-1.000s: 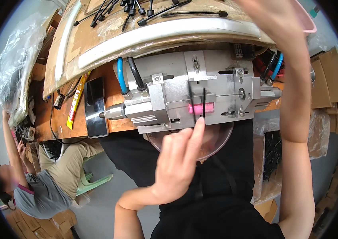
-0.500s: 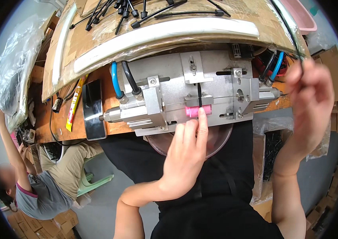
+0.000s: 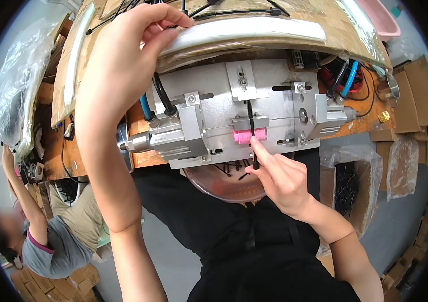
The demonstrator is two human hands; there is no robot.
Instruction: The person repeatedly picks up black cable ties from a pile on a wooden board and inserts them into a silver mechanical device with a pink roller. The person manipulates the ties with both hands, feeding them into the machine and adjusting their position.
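Observation:
A thin black rod (image 3: 251,120) with a thicker end lies across a pink block (image 3: 242,137) on a silver metal fixture (image 3: 219,83). Its upper end meets the fixture's middle bracket. My right hand (image 3: 287,183) grips the rod's near end, with the index finger along it and the thumb below. Over the left part of a cardboard-covered board, my left hand (image 3: 123,55) has its thumb and index finger apart. No object shows between them. Several black rods (image 3: 239,13) lie just beyond it, some partly hidden by that hand.
Below the fixture, a translucent bowl (image 3: 214,187) holds black rods. Metal cylinders with blue and black hoses flank the fixture. A phone (image 3: 124,136) is mostly behind my left arm. On the right stands a plastic-lined box (image 3: 370,201); another person (image 3: 62,246) sits at left.
My left hand has left the pink block and moved up to the board. My right hand has come from the far right, where it held a long black strand, onto the rod's near end.

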